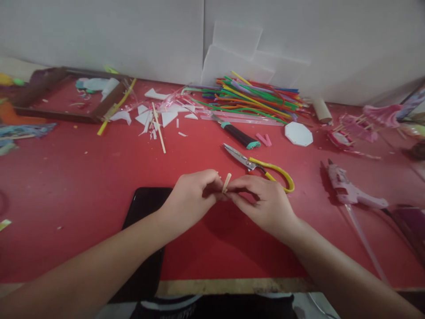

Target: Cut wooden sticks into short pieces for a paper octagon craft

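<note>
Between my fingertips, above the red table, stands a short pale wooden stick. My left hand pinches it from the left, and my right hand pinches it from the right. The lower end of the stick is hidden by the fingers. Just beyond my right hand lie scissors with yellow handles, their blades spread a little. A black phone rests flat under my left forearm. Farther off are a utility knife with a black and teal handle and a white octagonal piece.
A heap of colourful pipe cleaners lies by the wall. White scraps and a thin stick are left of it. A pink glue gun lies at right, below a pink craft model. A brown frame sits far left.
</note>
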The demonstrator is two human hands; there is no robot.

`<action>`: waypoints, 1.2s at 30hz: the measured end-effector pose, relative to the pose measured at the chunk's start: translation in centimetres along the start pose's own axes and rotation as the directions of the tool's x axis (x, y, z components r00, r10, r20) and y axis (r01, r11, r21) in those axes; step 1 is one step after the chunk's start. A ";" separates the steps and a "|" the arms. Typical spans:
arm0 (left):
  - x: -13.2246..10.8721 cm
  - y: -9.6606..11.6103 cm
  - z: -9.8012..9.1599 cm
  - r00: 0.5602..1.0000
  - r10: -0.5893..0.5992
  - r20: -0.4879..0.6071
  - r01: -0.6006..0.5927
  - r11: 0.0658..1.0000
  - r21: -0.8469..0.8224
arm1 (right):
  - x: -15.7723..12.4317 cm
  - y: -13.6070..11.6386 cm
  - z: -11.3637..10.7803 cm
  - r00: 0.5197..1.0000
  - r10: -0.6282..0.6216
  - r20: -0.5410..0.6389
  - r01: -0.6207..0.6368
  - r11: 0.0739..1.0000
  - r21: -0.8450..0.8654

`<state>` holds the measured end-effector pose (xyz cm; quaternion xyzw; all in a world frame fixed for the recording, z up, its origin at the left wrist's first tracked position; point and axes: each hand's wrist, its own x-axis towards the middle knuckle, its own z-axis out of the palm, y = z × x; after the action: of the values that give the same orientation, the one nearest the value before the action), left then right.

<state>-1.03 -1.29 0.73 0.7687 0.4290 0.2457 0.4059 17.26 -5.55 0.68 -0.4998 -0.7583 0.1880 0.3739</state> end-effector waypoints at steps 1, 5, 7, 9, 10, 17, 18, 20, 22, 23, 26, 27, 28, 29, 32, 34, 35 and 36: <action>0.0 0.0 0.0 1.000 0.002 0.001 -0.002 1.000 0.003 | 0.0 0.0 0.0 1.000 -0.005 0.002 0.005 1.000 0.002; 0.2 -0.1 0.1 1.000 0.026 -0.012 -0.026 0.999 0.035 | 0.0 -0.3 -0.1 1.000 -0.001 0.009 0.001 1.000 0.010; 0.3 -0.4 0.2 0.998 0.058 -0.022 -0.056 0.996 0.062 | 0.0 -0.4 -0.1 1.000 0.026 -0.004 -0.026 1.000 0.010; 0.3 -0.6 0.2 0.996 0.084 -0.024 -0.082 0.993 0.082 | 0.0 -0.6 0.0 0.998 0.060 -0.024 -0.060 0.998 0.008; 0.3 -0.7 0.3 0.995 0.093 -0.023 -0.091 0.992 0.088 | 0.0 -0.6 0.0 0.997 0.068 -0.030 -0.068 0.998 0.007; -0.1 -0.8 0.4 0.989 0.151 0.002 -0.150 0.986 0.065 | 0.0 -0.8 0.2 0.997 0.046 -0.068 -0.044 0.999 0.033; -0.1 -0.7 0.4 0.988 0.153 0.002 -0.153 0.986 0.070 | 0.0 -0.7 0.2 0.996 0.050 -0.069 -0.048 0.998 0.033; -0.1 -0.7 0.4 0.988 0.154 0.004 -0.154 0.985 0.078 | -0.1 -0.7 0.2 0.996 0.056 -0.069 -0.053 0.998 0.041; -0.1 -0.6 0.4 0.991 0.136 0.002 -0.136 0.989 0.051 | -0.1 -0.6 0.2 0.996 0.063 -0.063 -0.060 0.997 0.051; 0.0 -0.6 0.5 0.992 0.123 0.000 -0.123 0.992 0.021 | -0.1 -0.6 0.2 0.996 0.066 -0.059 -0.063 0.996 0.056; 0.1 -0.8 0.5 0.994 0.114 0.000 -0.114 0.993 -0.030 | -0.1 -0.6 0.2 0.997 0.064 -0.046 -0.061 0.996 0.066; 0.1 -0.8 0.5 0.992 0.126 -0.001 -0.126 0.992 -0.019 | -0.1 -0.6 0.2 0.997 0.064 -0.043 -0.062 0.996 0.065; 0.1 -0.8 0.5 0.990 0.141 -0.002 -0.141 0.990 0.004 | -0.1 -0.6 0.2 0.997 0.068 -0.038 -0.066 0.996 0.060; 0.0 -0.9 0.5 0.988 0.155 -0.005 -0.155 0.988 0.025 | -0.1 -0.7 0.1 0.997 0.075 -0.037 -0.073 0.996 0.052; -0.1 -0.9 0.5 0.986 0.166 -0.004 -0.166 0.986 0.027 | -0.1 -0.8 0.1 0.995 0.099 -0.025 -0.098 0.994 0.039; -0.2 -0.9 0.5 0.988 0.152 0.007 -0.152 0.988 0.005 | -0.1 -0.9 0.0 0.992 0.127 -0.001 -0.127 0.991 0.042; -0.2 -0.9 0.5 0.990 0.142 0.009 -0.142 0.990 -0.003 | -0.2 -1.0 0.0 0.989 0.146 0.015 -0.147 0.988 0.041; -0.2 -0.9 0.5 0.991 0.133 0.010 -0.133 0.991 -0.004 | -0.2 -1.0 0.0 0.986 0.164 0.028 -0.165 0.986 0.037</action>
<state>-1.16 -1.38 -0.26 0.7960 0.3743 0.2691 0.3922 16.67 -6.14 1.28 -0.5508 -0.7155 0.2390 0.3572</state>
